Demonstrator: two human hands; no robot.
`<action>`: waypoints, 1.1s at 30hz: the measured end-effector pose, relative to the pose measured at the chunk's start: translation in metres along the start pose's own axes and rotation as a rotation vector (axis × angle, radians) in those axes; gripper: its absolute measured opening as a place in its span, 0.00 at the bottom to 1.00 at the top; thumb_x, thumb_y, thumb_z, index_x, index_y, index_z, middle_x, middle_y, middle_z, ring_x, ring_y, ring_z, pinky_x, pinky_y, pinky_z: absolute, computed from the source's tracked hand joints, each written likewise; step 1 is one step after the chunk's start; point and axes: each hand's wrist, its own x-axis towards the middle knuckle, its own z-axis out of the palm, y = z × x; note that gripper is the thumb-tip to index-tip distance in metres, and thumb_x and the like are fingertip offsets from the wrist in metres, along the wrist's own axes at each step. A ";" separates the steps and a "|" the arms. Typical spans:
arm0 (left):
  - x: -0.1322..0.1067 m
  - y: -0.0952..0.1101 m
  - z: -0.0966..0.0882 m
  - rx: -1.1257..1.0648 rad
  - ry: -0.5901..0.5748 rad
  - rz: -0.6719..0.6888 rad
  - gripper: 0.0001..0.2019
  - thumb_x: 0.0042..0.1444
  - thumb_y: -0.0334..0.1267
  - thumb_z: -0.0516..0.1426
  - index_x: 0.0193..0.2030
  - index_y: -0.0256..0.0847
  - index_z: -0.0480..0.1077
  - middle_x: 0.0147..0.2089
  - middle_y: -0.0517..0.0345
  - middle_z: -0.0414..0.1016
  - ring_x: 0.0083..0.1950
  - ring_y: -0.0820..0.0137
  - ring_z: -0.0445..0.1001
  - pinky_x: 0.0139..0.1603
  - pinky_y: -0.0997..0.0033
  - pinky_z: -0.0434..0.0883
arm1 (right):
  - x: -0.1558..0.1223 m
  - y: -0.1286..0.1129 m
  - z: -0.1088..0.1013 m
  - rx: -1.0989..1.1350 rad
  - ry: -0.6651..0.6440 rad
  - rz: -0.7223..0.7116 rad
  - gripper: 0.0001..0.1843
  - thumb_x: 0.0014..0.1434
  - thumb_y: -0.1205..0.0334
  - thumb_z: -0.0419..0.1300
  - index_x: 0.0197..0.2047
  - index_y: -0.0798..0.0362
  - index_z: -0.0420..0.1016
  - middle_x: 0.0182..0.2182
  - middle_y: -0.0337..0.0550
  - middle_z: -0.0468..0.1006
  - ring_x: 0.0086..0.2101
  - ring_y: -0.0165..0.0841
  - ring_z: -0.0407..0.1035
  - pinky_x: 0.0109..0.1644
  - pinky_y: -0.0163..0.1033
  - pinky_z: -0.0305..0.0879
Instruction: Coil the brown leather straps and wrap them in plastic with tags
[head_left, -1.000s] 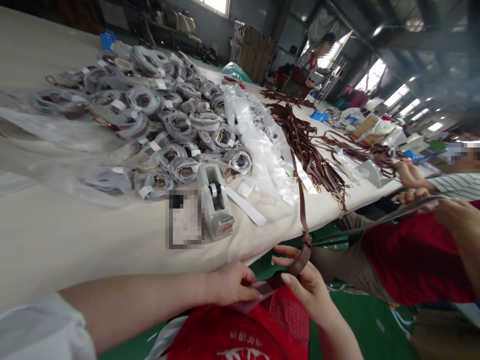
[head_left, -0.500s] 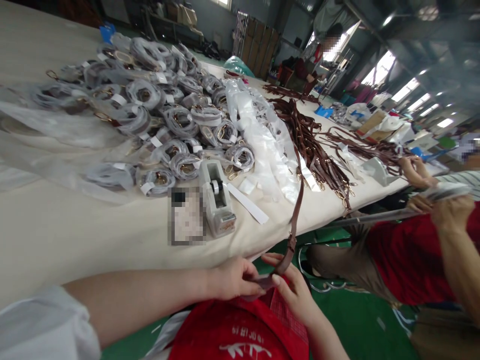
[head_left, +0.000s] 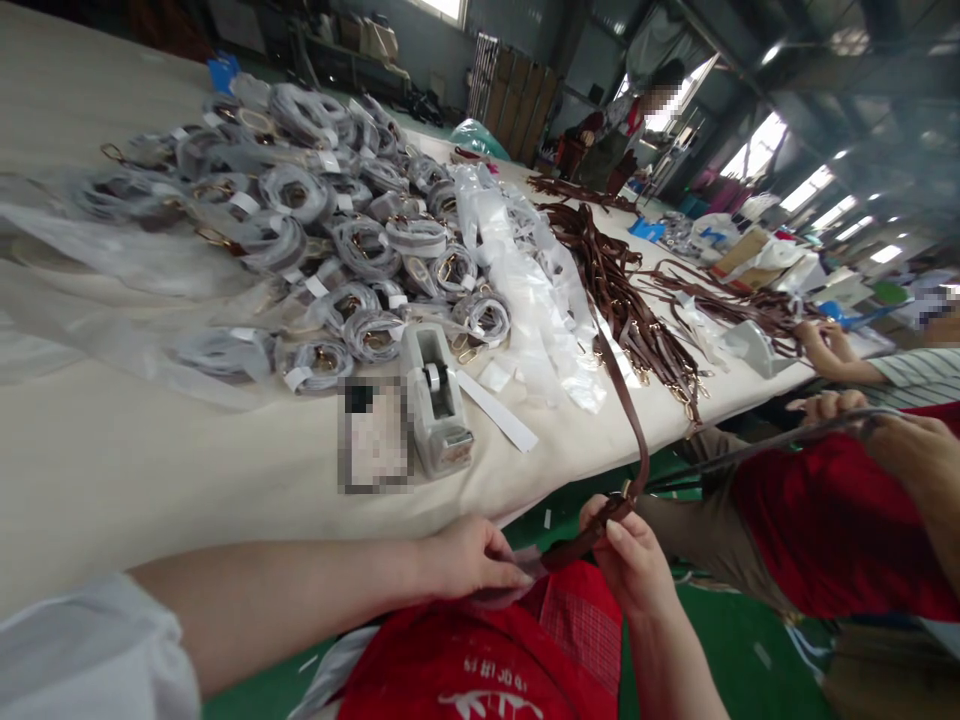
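Note:
A long brown leather strap point(head_left: 628, 405) runs from the pile on the table down over the edge to my hands. My right hand point(head_left: 628, 550) is closed on the strap by its metal buckle. To the left, my left hand point(head_left: 480, 560) pinches the strap's end, which is covered by a translucent plastic sleeve point(head_left: 529, 565). Between the two hands a short bare piece of strap shows. Straight ahead on the table stands a grey tape dispenser point(head_left: 435, 400), with a white paper strip point(head_left: 496, 410) beside it.
Several coiled, plastic-wrapped straps point(head_left: 367, 245) are heaped on the table point(head_left: 247, 470). Clear plastic sleeves point(head_left: 517, 290) lie next to brown straps point(head_left: 619, 280) with gold clasps. A blurred-out flat object point(head_left: 375, 435) sits left of the dispenser. At right, a co-worker's hands point(head_left: 892, 425) hold another strap.
My right hand has moved right and slightly up along the strap to the buckle, baring more strap between my hands. My left hand has stayed almost in place.

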 end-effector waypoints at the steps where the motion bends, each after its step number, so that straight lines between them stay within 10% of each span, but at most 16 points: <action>1: 0.000 0.000 0.000 -0.008 -0.008 0.007 0.29 0.38 0.63 0.65 0.29 0.34 0.79 0.24 0.59 0.70 0.25 0.75 0.59 0.25 0.74 0.53 | -0.002 -0.001 0.002 -0.010 -0.006 -0.001 0.15 0.39 0.56 0.78 0.29 0.54 0.83 0.28 0.40 0.79 0.29 0.29 0.69 0.31 0.32 0.68; 12: -0.001 0.000 -0.001 0.049 -0.029 0.044 0.26 0.42 0.59 0.65 0.36 0.36 0.81 0.28 0.59 0.74 0.27 0.73 0.61 0.28 0.73 0.55 | -0.007 -0.003 -0.001 -0.015 -0.043 0.049 0.27 0.43 0.62 0.76 0.48 0.43 0.78 0.27 0.34 0.75 0.23 0.26 0.64 0.26 0.30 0.63; 23: -0.005 0.006 0.001 0.001 -0.001 -0.038 0.28 0.36 0.62 0.66 0.28 0.35 0.78 0.22 0.62 0.67 0.25 0.74 0.58 0.26 0.73 0.54 | -0.014 0.007 0.014 -0.278 -0.302 0.030 0.13 0.47 0.60 0.73 0.35 0.49 0.77 0.33 0.39 0.72 0.34 0.33 0.65 0.37 0.36 0.64; 28: -0.003 0.004 -0.001 0.071 0.031 -0.037 0.28 0.38 0.62 0.65 0.31 0.35 0.79 0.24 0.61 0.69 0.27 0.73 0.60 0.26 0.74 0.55 | -0.011 0.004 0.004 -0.227 -0.212 0.011 0.26 0.60 0.37 0.54 0.35 0.50 0.83 0.36 0.46 0.76 0.37 0.39 0.68 0.40 0.41 0.65; 33: -0.005 0.006 -0.001 0.044 0.029 -0.037 0.28 0.37 0.62 0.65 0.31 0.35 0.79 0.24 0.61 0.69 0.27 0.73 0.60 0.26 0.73 0.54 | -0.010 0.009 0.000 -0.238 -0.174 0.078 0.16 0.60 0.47 0.61 0.38 0.48 0.85 0.36 0.44 0.78 0.36 0.38 0.69 0.41 0.40 0.66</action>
